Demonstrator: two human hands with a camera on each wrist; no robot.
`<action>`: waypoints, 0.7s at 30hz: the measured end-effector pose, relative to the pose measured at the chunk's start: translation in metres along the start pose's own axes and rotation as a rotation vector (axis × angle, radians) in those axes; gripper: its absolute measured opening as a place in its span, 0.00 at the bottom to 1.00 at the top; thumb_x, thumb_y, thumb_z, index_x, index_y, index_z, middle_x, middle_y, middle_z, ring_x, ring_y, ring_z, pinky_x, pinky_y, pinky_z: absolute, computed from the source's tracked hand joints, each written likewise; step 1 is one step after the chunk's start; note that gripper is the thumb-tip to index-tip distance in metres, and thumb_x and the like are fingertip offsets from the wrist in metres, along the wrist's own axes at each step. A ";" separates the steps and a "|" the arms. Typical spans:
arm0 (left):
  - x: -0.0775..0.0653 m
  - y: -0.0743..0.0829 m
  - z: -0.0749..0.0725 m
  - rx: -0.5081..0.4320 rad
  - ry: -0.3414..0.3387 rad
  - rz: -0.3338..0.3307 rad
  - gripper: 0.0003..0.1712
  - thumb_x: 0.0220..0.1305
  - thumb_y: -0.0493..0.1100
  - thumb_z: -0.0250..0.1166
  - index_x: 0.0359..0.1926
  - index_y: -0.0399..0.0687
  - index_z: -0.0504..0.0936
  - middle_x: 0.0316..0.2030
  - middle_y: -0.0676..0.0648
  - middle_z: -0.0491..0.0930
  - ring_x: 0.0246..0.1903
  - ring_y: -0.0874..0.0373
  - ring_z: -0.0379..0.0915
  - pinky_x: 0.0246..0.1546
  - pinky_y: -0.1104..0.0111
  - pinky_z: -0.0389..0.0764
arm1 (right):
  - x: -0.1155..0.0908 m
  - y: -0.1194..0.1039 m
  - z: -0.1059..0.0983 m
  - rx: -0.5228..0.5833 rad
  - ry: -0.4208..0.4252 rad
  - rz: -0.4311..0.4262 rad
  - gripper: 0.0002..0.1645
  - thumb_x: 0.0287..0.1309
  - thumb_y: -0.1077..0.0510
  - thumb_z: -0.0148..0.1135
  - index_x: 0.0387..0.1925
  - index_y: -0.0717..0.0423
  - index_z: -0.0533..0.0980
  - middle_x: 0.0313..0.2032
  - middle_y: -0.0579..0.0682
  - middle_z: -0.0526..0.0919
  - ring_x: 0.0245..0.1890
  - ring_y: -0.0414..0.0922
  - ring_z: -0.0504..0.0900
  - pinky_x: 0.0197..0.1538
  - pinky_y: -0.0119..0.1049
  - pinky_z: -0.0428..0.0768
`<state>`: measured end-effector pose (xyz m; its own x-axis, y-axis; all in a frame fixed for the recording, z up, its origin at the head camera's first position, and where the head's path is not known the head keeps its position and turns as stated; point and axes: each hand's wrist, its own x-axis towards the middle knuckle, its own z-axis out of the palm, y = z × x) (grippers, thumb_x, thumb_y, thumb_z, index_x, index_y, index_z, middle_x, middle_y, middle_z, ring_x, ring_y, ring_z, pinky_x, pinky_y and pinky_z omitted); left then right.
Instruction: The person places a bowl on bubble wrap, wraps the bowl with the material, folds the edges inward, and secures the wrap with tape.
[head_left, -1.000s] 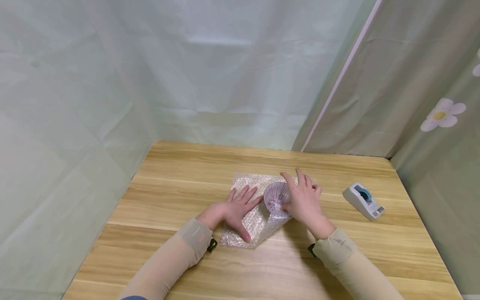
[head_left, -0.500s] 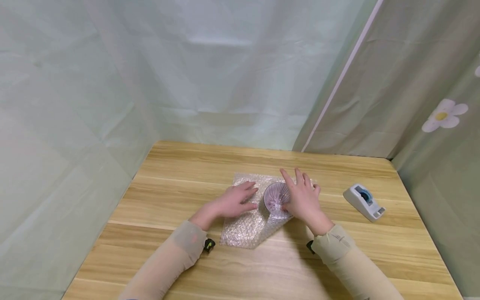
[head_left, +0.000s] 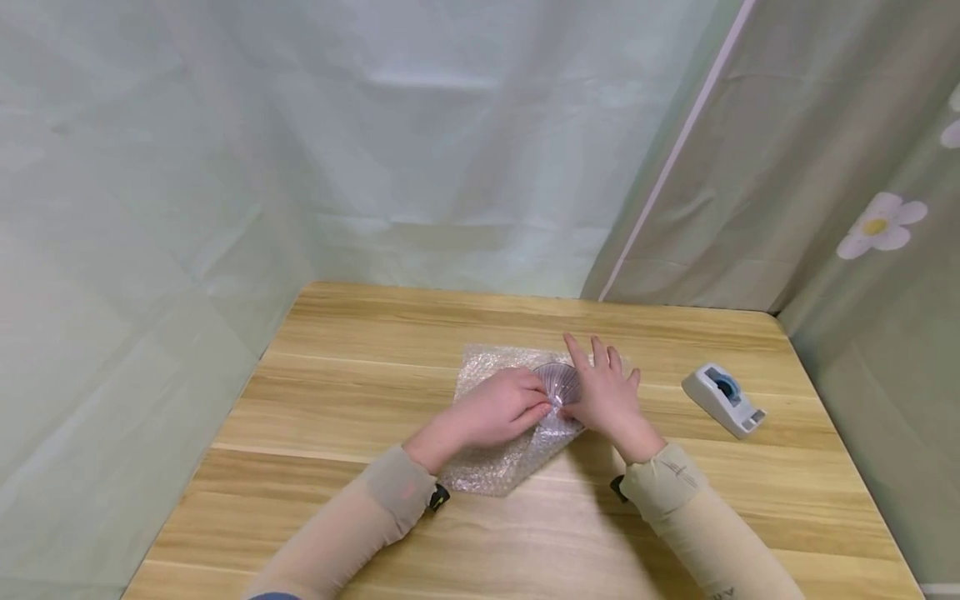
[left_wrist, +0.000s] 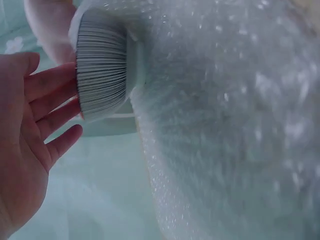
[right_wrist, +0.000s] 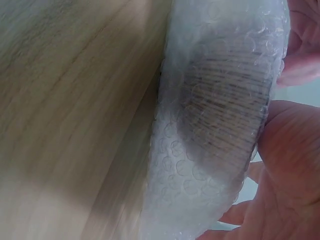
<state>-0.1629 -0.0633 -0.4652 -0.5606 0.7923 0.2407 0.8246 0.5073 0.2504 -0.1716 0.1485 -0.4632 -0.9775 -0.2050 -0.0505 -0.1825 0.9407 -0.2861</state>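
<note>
A small bowl with dark stripes (head_left: 553,377) stands on a sheet of bubble wrap (head_left: 480,475) on the table. The wrap's near corner is folded up over the bowl's rim and into it. My right hand (head_left: 609,404) is at the bowl's right side, its thumb pressing the folded wrap at the rim and its fingers spread. From the left, my left hand (head_left: 498,408) reaches over the wrap, fingertips at the bowl's inside near the folded corner. In the left wrist view, those fingers look loosely extended by the striped bowl (left_wrist: 102,65); their tips are partly hidden.
A light grey tape dispenser (head_left: 723,400) with a blue roll stands to the right of the bowl on the wooden table (head_left: 352,333). Pale curtains (head_left: 450,167) hang behind the table and along its sides.
My left hand has lifted off the flat wrap and moved right to the bowl, its spread fingers drawing together. The right hand stays at the bowl, thumb on the folded corner.
</note>
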 end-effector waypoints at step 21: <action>0.007 0.005 0.016 0.154 -0.171 0.085 0.30 0.76 0.62 0.44 0.50 0.48 0.85 0.50 0.52 0.84 0.57 0.58 0.76 0.74 0.55 0.51 | 0.000 0.002 0.000 0.021 -0.027 0.031 0.77 0.36 0.42 0.83 0.79 0.34 0.40 0.75 0.66 0.47 0.70 0.71 0.53 0.59 0.82 0.52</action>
<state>-0.1614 -0.0494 -0.4770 -0.4781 0.8738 0.0890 0.8777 0.4713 0.0869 -0.1725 0.1504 -0.4639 -0.9793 -0.1833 -0.0856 -0.1494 0.9408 -0.3043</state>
